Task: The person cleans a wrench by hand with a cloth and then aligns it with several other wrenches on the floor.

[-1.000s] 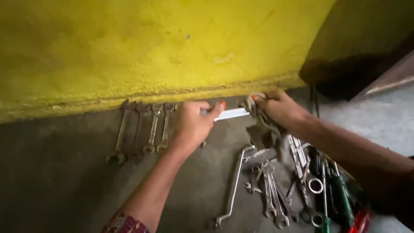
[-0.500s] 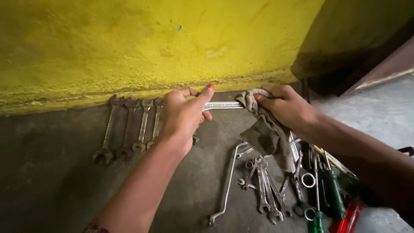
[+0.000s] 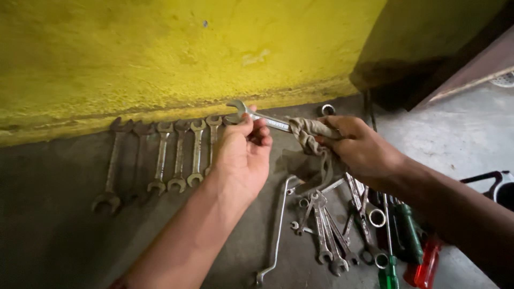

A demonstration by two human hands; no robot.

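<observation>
Left hand (image 3: pixel 243 158) pinches an open-end wrench (image 3: pixel 257 116) by its shank, head raised toward the yellow wall (image 3: pixel 160 48). Right hand (image 3: pixel 361 147), fingers curled shut, wraps a grey rag (image 3: pixel 310 134) round the other end, apparently to rub it. Wrench row (image 3: pixel 160 155) leans at the wall, left; loose tool pile (image 3: pixel 342 225) on the floor, near right.

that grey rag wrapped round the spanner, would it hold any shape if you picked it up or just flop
Probably it would just flop: the rag twists around the spanner under the right hand, and its loose end sags toward the floor. It looks light and likely grips rather than slips, since it bunches against the metal. The left hand holds the spanner.
</observation>
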